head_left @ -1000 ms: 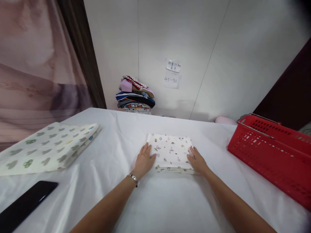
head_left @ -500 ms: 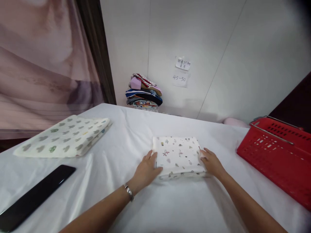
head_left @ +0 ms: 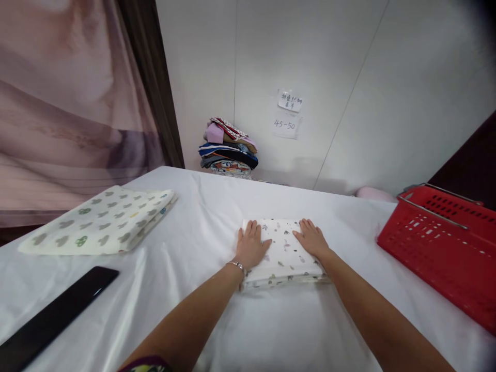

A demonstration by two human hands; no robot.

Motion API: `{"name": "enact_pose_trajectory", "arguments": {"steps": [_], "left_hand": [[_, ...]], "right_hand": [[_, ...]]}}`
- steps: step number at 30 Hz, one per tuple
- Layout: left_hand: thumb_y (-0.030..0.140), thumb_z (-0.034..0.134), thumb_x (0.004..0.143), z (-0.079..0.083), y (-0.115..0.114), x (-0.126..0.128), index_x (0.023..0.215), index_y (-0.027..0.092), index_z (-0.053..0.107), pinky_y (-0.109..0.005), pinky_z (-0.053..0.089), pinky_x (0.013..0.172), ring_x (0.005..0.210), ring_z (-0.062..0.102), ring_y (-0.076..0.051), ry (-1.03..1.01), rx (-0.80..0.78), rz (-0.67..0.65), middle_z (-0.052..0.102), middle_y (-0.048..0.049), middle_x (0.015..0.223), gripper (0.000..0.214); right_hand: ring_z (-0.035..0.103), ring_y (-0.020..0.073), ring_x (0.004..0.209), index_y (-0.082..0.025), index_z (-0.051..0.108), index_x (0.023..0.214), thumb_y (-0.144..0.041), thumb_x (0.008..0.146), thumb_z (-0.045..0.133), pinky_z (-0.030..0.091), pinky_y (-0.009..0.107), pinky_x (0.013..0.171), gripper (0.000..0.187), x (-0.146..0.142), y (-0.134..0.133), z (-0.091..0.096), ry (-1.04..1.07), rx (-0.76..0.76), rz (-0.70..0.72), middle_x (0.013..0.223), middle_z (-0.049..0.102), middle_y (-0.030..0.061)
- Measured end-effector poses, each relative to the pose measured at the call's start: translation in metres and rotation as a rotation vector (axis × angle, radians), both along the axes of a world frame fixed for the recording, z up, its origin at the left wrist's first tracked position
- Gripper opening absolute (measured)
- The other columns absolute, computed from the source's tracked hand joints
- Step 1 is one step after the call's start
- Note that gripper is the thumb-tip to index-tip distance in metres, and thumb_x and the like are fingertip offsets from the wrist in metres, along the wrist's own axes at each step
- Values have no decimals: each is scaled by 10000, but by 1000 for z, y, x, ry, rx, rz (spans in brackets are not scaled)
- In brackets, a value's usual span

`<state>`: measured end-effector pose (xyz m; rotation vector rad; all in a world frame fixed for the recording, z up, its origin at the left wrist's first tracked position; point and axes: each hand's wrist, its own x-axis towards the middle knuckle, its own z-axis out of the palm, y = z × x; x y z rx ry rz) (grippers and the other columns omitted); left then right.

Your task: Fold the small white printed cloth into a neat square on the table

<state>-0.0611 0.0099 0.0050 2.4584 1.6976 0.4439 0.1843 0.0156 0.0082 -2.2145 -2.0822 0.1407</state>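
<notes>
A small folded white cloth (head_left: 284, 253) with tiny coloured prints lies in the middle of the white-covered table (head_left: 248, 320). My left hand (head_left: 251, 246) rests flat on its left half, fingers stretched out. My right hand (head_left: 311, 238) lies flat on its right half, fingers spread too. Neither hand holds anything. A silver bracelet sits on my left wrist.
A larger folded cloth (head_left: 101, 227) with grey cloud prints lies at the left. A black flat object (head_left: 50, 320) sits at the near left edge. A red plastic basket (head_left: 445, 243) stands at the right. A pile of folded clothes (head_left: 228, 150) is by the wall.
Both hands have moved from the cloth's side edges onto its top and now press flat on it. The camera view has shifted slightly.
</notes>
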Motion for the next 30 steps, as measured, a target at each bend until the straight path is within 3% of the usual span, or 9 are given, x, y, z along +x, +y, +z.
{"name": "enact_pose_trajectory", "arguments": {"steps": [7, 11, 15, 18, 24, 27, 30], "left_hand": [[513, 326, 850, 3, -1, -2, 1317, 165, 386, -475, 181, 1056, 1357, 103, -250, -59, 7, 67, 205, -80, 1470, 586], [466, 383, 842, 4, -2, -5, 1300, 149, 403, -421, 265, 1022, 1337, 176, -269, -141, 6, 171, 200, -117, 1467, 557], [397, 413, 838, 5, -1, -10, 1320, 163, 375, -389, 309, 988, 1243, 357, -272, -214, -18, 270, 242, -148, 1445, 537], [337, 417, 833, 6, -3, -12, 1321, 158, 372, -372, 330, 969, 1207, 393, -268, -227, -10, 302, 318, -137, 1409, 522], [331, 462, 806, 7, -32, -7, 1345, 138, 338, -344, 297, 992, 1229, 371, -262, -233, -79, 238, 351, -152, 1380, 585], [416, 499, 783, 8, -51, -7, 1346, 170, 334, -350, 285, 1002, 1256, 341, -267, -256, -136, 176, 323, -138, 1402, 636], [451, 514, 769, 10, -59, -11, 1348, 168, 324, -327, 284, 1017, 1284, 308, -247, -316, -177, 156, 313, -128, 1411, 672]], "right_hand": [[112, 227, 1355, -90, 318, 1362, -438, 851, 364, 185, 360, 1078, 620, 12, -1, -3, 168, 22, -3, 1467, 200, 110], [249, 254, 1317, -64, 293, 1369, -374, 844, 373, 244, 387, 1057, 615, 26, -25, -5, 201, 37, -96, 1445, 237, 161], [365, 234, 1260, -153, 275, 1383, -366, 813, 432, 305, 365, 1024, 628, 35, -55, -10, 265, 84, -140, 1394, 369, 99], [435, 246, 1206, -174, 295, 1378, -382, 773, 497, 351, 347, 985, 672, 40, -66, -10, 316, 70, -186, 1360, 422, 89], [530, 234, 1077, -189, 331, 1364, -361, 754, 517, 403, 336, 912, 660, 65, -49, -1, 349, 146, -142, 1232, 537, 73], [542, 236, 1045, -173, 352, 1351, -367, 774, 489, 419, 346, 884, 624, 75, -36, 5, 283, 155, -178, 1189, 555, 83], [493, 271, 1121, -133, 385, 1329, -348, 794, 459, 393, 389, 923, 581, 67, -36, 14, 147, 149, -184, 1229, 529, 123]]}}
